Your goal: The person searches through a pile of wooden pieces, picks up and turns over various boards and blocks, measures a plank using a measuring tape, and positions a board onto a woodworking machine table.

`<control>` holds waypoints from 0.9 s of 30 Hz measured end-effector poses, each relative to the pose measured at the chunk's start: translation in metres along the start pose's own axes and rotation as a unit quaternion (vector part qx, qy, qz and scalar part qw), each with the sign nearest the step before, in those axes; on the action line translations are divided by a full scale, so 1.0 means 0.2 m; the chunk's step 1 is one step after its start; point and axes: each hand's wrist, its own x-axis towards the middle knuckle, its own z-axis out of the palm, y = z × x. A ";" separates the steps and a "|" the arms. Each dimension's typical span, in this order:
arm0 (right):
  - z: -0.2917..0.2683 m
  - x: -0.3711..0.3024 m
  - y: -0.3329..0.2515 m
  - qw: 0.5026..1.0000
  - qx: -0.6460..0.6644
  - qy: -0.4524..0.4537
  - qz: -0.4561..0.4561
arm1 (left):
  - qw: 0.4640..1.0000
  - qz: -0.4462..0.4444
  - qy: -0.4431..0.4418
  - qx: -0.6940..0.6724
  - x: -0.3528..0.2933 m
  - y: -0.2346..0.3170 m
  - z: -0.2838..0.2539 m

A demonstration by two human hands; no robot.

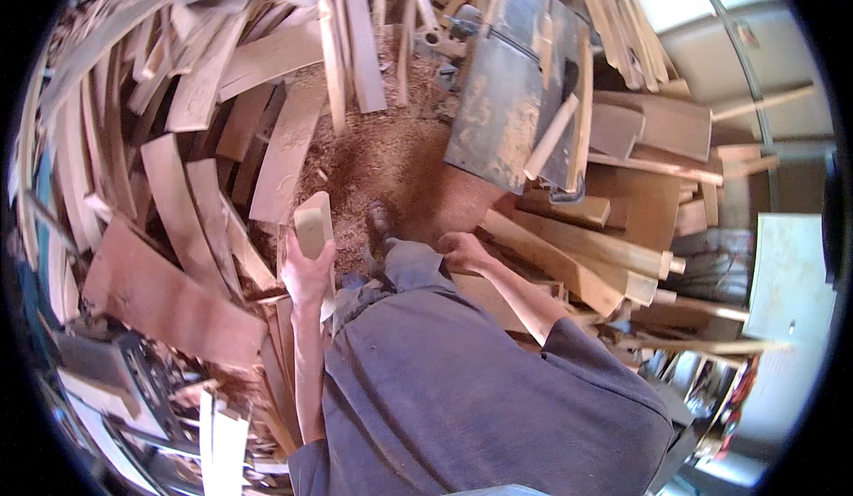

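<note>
My left hand (pixel 306 267) is closed around a pale wooden board (pixel 312 222), its thumb and fingers on opposite sides. The board's end points away from me, and its lower part runs down beside my wrist. My right hand (pixel 464 252) is by my right hip, close to the stacked planks. Its fingers are curled, and whether anything lies in them is hidden. Ahead and to the right is a grey metal machine table (pixel 493 96), dusted with sawdust, with a loose wood strip (pixel 551 136) lying across its near edge.
Sawdust (pixel 355 167) covers the floor around my foot. Many loose boards (pixel 191 198) lean and lie on the left, including a wide reddish plank (pixel 169 296). More planks (pixel 577 252) are stacked at my right. A pale panel (pixel 786 274) stands at the far right.
</note>
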 end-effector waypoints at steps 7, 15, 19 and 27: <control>-0.01 -0.12 0.31 0.992 -0.004 0.124 -0.007 | 0.999 0.037 -0.004 0.004 0.15 0.01 0.03; -0.55 0.22 0.85 0.806 0.295 0.453 0.240 | 1.000 0.015 -0.018 -0.010 0.27 0.25 0.06; -0.85 0.42 0.90 0.792 0.199 0.458 0.349 | 0.999 0.011 -0.034 -0.010 0.27 0.22 0.12; -0.88 0.44 0.97 0.748 0.252 0.486 0.376 | 0.998 -0.015 -0.036 -0.052 0.27 0.23 0.21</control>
